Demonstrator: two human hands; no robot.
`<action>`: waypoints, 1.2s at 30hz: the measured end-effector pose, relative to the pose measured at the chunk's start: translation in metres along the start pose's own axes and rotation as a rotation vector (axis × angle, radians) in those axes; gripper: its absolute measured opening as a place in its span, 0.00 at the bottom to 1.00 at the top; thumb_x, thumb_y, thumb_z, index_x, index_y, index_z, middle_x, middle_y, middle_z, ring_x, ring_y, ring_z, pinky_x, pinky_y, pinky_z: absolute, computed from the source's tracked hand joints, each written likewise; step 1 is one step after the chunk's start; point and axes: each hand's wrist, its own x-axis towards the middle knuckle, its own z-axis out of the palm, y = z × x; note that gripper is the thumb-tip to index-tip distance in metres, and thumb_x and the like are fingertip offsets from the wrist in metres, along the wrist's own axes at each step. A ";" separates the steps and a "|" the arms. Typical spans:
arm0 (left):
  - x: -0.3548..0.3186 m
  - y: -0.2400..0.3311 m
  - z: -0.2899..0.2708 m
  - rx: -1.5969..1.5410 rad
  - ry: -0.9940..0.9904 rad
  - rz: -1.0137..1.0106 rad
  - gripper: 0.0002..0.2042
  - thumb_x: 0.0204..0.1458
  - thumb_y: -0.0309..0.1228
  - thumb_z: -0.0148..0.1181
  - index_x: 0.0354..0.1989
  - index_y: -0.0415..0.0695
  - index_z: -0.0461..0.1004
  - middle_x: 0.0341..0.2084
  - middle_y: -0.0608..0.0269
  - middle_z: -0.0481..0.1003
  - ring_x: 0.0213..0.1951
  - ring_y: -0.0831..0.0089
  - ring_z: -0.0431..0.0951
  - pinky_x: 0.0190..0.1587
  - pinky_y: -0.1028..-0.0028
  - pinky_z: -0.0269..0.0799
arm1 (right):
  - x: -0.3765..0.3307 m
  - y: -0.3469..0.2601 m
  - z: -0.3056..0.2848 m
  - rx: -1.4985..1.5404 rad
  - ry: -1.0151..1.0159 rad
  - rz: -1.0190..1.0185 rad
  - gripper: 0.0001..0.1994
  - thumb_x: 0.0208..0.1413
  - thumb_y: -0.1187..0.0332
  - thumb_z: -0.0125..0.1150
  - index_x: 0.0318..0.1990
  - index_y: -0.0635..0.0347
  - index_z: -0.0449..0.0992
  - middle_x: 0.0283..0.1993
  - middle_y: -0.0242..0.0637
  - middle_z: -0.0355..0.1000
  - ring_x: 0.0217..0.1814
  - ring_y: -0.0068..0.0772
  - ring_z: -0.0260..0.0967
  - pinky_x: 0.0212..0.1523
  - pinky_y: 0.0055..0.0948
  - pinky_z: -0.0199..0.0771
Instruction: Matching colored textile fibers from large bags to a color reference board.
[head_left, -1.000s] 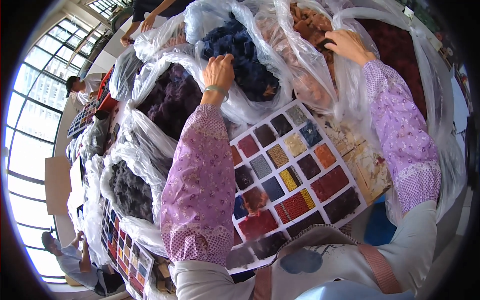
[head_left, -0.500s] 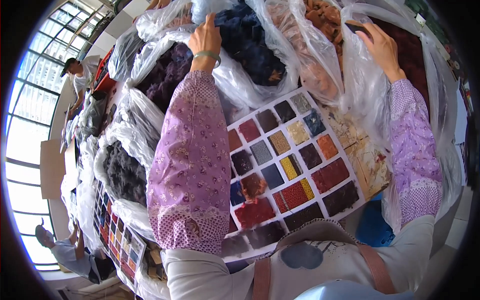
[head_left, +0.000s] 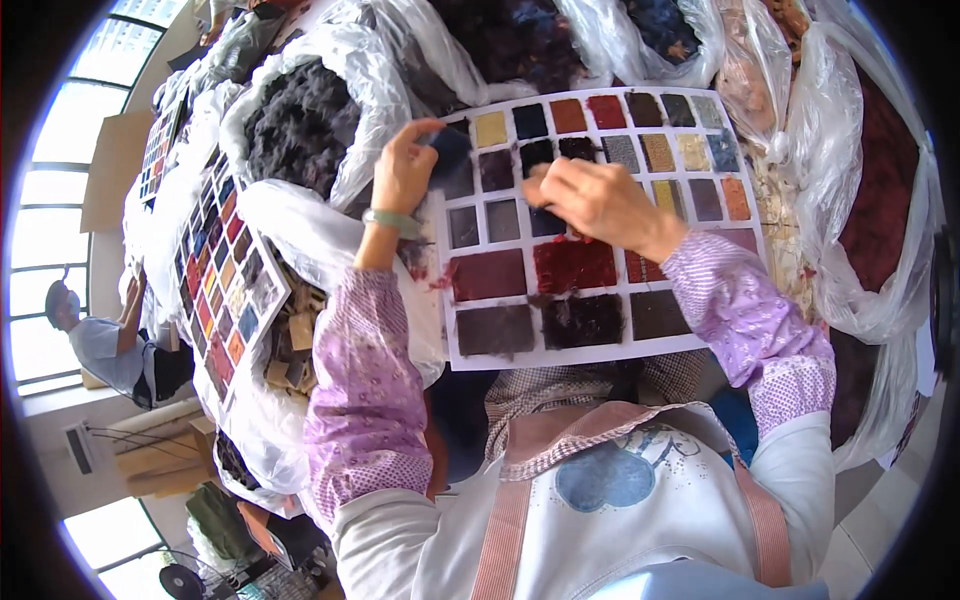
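In front of me lies a white board (head_left: 600, 358) with rows of coloured fibre swatches in blue, red, tan, grey and brown. My left hand (head_left: 400, 180) is at the board's upper left edge, thumb and finger pinched on a tuft of dark blue fibre (head_left: 453, 150). My right hand (head_left: 610, 203) is over the middle of the board with its fingers curled together. What those fingers hold is hidden against the dark swatches below. Just under this hand is a fuzzy red swatch (head_left: 575, 268).
Plastic bags surround the board: charcoal fibre (head_left: 300, 130) at left, dark blue (head_left: 665, 28) at the back, deep red (head_left: 880, 190) at right. A second swatch board (head_left: 225, 280) leans at left. Farther left, a person (head_left: 105, 340) in a cap works.
Both hands have come back from the bags to the board, the left now with dark blue fibre. The view has turned leftward and down. A dark flat piece showed in my right hand earlier.
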 end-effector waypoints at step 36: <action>-0.097 -0.006 0.056 0.288 0.159 0.308 0.10 0.39 0.25 0.58 0.32 0.51 0.78 0.22 0.55 0.74 0.28 0.60 0.74 0.32 0.67 0.70 | 0.002 -0.036 0.067 0.031 -0.206 0.305 0.03 0.43 0.71 0.56 0.28 0.55 0.72 0.29 0.32 0.67 0.36 0.34 0.66 0.34 0.30 0.70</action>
